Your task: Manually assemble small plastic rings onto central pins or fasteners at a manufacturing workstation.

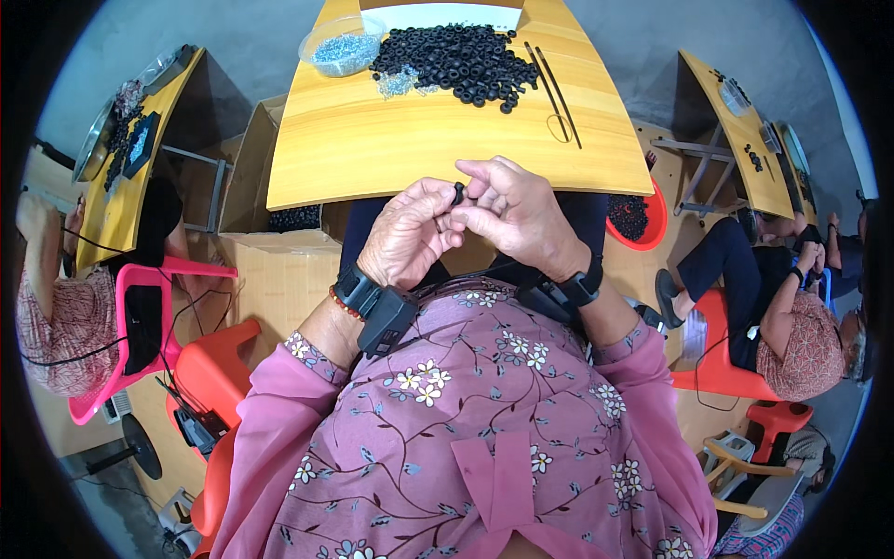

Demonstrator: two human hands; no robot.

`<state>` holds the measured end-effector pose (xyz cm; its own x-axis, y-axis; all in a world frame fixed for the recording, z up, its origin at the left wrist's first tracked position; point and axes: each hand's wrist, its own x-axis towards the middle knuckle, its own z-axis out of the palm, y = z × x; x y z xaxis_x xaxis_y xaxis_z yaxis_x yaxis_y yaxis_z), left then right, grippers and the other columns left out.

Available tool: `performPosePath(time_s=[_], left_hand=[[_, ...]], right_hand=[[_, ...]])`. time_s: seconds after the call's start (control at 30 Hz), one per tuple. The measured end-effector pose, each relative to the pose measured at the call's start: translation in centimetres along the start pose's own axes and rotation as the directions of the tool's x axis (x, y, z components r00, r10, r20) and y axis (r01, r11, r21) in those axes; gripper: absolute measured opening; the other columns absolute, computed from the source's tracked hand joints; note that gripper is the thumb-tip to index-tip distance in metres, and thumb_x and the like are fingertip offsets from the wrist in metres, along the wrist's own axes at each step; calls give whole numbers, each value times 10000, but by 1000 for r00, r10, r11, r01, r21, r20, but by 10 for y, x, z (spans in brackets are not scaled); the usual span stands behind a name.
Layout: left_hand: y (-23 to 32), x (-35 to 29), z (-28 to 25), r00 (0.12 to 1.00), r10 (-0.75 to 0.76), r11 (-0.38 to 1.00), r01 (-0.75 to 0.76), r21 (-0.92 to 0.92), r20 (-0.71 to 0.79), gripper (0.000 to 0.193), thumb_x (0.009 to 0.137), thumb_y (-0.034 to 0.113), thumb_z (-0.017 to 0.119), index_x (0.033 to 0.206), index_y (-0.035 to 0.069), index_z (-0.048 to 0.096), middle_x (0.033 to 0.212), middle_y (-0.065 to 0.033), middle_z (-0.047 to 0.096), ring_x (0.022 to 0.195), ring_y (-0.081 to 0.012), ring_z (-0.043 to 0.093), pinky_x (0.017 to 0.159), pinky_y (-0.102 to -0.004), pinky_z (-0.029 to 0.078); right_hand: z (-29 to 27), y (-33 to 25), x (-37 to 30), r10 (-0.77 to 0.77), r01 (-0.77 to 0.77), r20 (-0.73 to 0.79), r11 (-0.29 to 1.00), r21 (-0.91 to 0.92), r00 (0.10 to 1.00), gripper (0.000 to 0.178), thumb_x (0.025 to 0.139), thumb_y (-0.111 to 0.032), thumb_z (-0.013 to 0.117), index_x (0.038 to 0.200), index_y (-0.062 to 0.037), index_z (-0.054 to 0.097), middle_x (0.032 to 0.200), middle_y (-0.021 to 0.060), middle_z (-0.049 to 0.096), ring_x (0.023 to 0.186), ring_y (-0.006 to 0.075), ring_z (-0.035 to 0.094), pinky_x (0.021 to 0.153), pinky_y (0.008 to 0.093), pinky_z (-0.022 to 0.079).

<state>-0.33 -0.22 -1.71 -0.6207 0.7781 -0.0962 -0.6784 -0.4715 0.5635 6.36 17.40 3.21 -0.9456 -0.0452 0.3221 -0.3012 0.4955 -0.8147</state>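
Just past the table's near edge, my two hands meet. My left hand [410, 231] is closed, with a small black knob-shaped piece [458, 194] pinched between thumb and forefinger. My right hand [526, 219] comes up against it, fingers curled and thumb touching the left fingertips; whatever it grips is too small or hidden. Beyond them, a pile of black ring-shaped parts [456, 58] covers the far part of the yellow table [419, 149]. Beside the pile are a clear bowl [345, 47] of small bluish pieces and a little heap of clear pieces [399, 82].
Two thin dark sticks [556, 91] and a thin loop [559, 129] lie right of the pile. A pale box [442, 15] stands behind it. An open cardboard box [244, 191] and a red basin [663, 216] flank the table below. People sit at tables on both sides.
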Motion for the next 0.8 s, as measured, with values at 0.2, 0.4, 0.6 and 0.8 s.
performPosePath(time_s=[0.2,0.4,0.6,0.8], left_hand=[[-3,1,1,1000,6,996,-5,92,-10,113,966,145,603,1020,51,631,973,-76,670,864,-163,651,704,-316,539],[2,-2,4,998,-53,997,54,57,-25,158,985,171,577,1046,36,633,963,-78,680,884,-177,667,758,-348,561],[4,-3,7,991,-130,991,130,12,-37,226,1000,219,558,1085,23,632,1007,-94,682,924,-199,679,761,-355,573],[0,-1,2,998,-19,997,15,71,55,200,991,223,578,1012,34,641,986,-73,672,895,-179,672,761,-347,579]], right_hand=[[3,5,-1,-138,154,71,934,-323,988,369,817,-209,726,1090,9,607,904,176,616,800,348,627,687,404,503],[4,8,-1,-143,157,65,922,-353,988,306,825,-233,708,1024,-14,632,855,152,599,791,347,618,679,416,495],[6,1,-1,-122,129,42,947,-293,992,299,828,-225,706,1033,-16,646,874,125,587,795,304,613,686,395,496],[7,3,0,-131,137,39,967,-216,991,289,820,-182,710,1031,2,638,876,133,580,780,299,601,689,393,488]])
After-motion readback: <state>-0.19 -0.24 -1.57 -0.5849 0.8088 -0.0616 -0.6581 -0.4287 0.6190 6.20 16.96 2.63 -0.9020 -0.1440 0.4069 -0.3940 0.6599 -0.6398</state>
